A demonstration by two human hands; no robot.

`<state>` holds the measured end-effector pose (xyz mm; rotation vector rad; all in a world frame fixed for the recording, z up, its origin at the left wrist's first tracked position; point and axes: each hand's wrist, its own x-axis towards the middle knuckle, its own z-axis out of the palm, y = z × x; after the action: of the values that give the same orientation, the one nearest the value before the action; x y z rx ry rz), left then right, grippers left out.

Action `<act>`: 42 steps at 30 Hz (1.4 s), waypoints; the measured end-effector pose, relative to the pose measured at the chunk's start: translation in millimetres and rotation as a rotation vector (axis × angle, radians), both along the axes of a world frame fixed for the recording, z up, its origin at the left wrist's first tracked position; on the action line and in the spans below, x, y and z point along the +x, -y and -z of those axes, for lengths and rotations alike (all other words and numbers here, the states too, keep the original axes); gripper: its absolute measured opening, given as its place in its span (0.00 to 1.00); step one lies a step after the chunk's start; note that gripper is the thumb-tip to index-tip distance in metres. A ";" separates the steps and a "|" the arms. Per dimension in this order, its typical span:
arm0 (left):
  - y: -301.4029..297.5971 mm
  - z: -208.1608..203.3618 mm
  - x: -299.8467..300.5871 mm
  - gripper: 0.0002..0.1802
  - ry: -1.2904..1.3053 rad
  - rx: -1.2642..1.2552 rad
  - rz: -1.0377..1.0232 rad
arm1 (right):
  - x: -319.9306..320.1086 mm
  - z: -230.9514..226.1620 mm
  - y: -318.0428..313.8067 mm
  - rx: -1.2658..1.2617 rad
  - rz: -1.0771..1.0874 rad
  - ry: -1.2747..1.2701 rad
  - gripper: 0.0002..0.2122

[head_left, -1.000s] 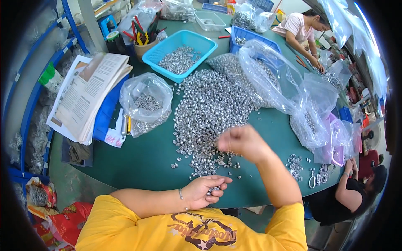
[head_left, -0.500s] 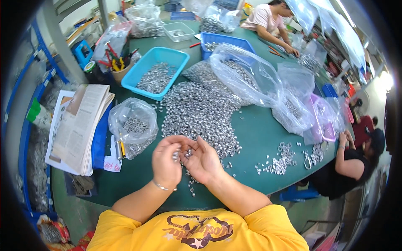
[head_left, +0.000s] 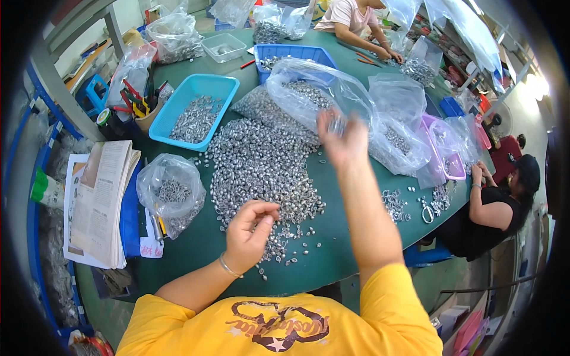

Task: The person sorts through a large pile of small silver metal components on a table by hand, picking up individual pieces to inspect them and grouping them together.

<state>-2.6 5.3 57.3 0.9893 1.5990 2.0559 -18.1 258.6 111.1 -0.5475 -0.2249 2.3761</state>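
Note:
A heap of small silvery metal pieces (head_left: 261, 169) spreads over the green table in front of me. My left hand (head_left: 248, 232) is at the heap's near edge with fingers curled and thumb against them; whatever is inside is hidden. My right hand (head_left: 345, 141) is stretched forward at the near side of a large clear plastic bag (head_left: 362, 98) of similar pieces. Motion smears its fingers, and some silvery bits show beside them, though I cannot tell whether they are in the hand or in the bag.
A turquoise tray (head_left: 155, 127) of metal pieces stands beyond the heap, left of a blue bin (head_left: 323, 56). Clear bags, a newspaper stack (head_left: 98, 202) and a pink basket (head_left: 456, 172) stand around. Two other people work, at the far side (head_left: 350, 21) and the right (head_left: 496, 204).
My hands, which were cupped together over the heap's near edge with pieces in them, have parted. The right has swung forward and right to the bag; the left stays near the heap. The view has shifted.

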 end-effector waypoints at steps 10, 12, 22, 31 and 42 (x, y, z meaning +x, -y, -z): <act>74.6 31.5 13.3 0.08 -0.026 -0.383 -0.313 | 67.7 36.9 -1.5 1.134 -0.351 0.537 0.09; 77.0 44.2 22.4 0.08 -0.243 -0.568 -0.318 | 110.9 64.1 22.4 1.409 -0.478 0.674 0.05; 44.3 36.9 71.6 0.09 -0.334 -0.712 -0.254 | 156.0 108.9 57.2 2.138 -0.370 0.551 0.06; 56.6 36.0 97.2 0.14 -0.387 -0.867 -0.293 | 167.9 103.0 77.6 2.271 -0.478 0.377 0.06; 31.2 33.8 70.0 0.14 -0.493 -0.666 -0.149 | 167.7 105.1 96.6 1.752 -0.427 0.525 0.04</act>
<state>67.4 -25.9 23.5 1.1758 2.4372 1.2195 149.6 162.0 5.9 -0.1657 -2.4220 1.3876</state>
